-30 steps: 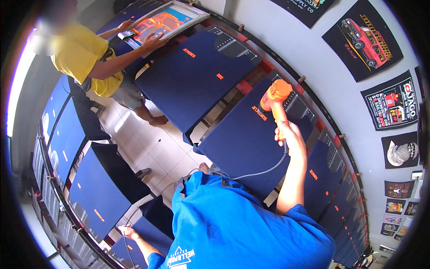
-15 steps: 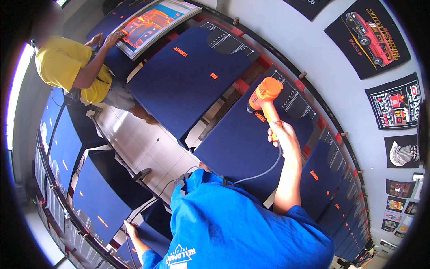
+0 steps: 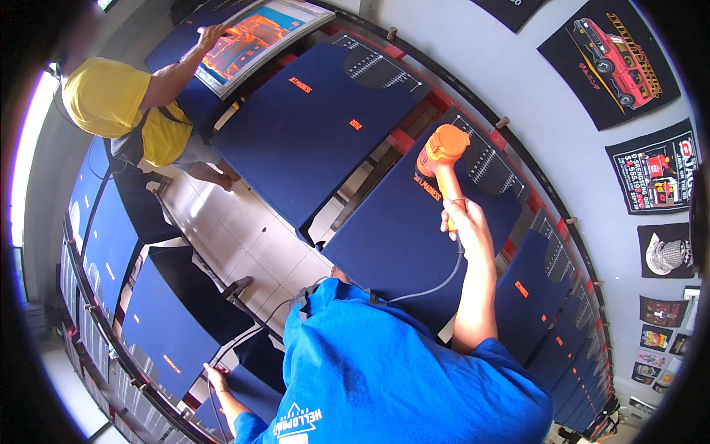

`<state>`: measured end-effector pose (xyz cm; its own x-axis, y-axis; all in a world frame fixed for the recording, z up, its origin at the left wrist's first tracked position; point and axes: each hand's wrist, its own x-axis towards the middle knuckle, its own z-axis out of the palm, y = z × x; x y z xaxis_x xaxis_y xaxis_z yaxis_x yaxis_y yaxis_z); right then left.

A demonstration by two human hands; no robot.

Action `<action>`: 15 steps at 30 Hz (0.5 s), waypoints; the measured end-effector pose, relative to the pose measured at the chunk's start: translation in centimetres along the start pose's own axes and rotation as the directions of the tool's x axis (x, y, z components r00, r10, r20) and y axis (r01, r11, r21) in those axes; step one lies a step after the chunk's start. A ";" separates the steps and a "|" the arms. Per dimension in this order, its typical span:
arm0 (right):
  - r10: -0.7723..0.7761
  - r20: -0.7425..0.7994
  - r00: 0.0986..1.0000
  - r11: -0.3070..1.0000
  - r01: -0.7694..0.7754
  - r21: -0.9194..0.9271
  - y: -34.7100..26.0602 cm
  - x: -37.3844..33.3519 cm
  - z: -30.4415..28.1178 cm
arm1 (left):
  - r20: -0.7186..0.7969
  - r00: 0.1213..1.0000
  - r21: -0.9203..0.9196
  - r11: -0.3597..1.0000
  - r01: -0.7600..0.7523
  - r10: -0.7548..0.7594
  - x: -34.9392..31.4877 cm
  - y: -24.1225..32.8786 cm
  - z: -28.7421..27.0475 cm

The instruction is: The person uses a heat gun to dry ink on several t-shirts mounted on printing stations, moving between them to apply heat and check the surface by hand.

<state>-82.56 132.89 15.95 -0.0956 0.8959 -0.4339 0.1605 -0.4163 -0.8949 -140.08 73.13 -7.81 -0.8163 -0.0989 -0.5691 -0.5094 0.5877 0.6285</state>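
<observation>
1. Gripping the dark cord (image 3: 414, 296), my left hand (image 3: 216, 376) sat low on the left, fingers closed round it, well apart from my right.
2. Across my waist, there was the weak spot: a cord snagged on my clothes or a panel edge could have tugged the aim astray.
3. Above the navy panel (image 3: 384, 237), out came the orange heat gun (image 3: 444, 152), nozzle near the orange lettering (image 3: 429, 189); too close or too long, and heat could have scorched cloth or print.
4. And the right hand (image 3: 471, 222), wrapped firmly round the handle! From my fist the handle's long axis ran upward, leaning slightly left; the barrel pointed down-left, toward that lettering.
</observation>
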 end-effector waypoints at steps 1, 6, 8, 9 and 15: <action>0.000 0.001 1.000 1.000 0.000 -0.008 0.0 0.0 0.2 | 0.006 1.000 0.029 1.000 0.001 -0.002 0.0 0.1 -0.1; 0.008 -0.008 1.000 1.000 -0.008 -0.001 0.0 -0.4 -0.7 | 0.005 1.000 0.030 1.000 0.000 0.000 -0.2 0.6 0.3; 0.010 0.001 1.000 0.999 -0.010 -0.036 0.3 -0.4 -0.9 | 0.005 1.000 0.024 1.000 -0.014 0.014 -0.2 0.6 0.2; 0.047 -0.003 0.999 0.999 -0.047 0.026 0.1 -0.4 -1.2 | 0.002 1.000 0.029 0.999 -0.015 0.015 -0.3 0.4 0.1; 0.042 -0.044 0.998 0.998 -0.040 0.045 0.4 -1.0 -1.2 | 0.083 0.996 0.196 0.980 -0.044 0.029 0.1 0.1 0.1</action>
<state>-81.19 132.06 16.12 -0.0450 0.8834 -0.4665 0.1195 -0.4588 -0.8805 -140.16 73.26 -7.81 -0.8050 -0.0147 -0.5931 -0.4095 0.7372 0.5374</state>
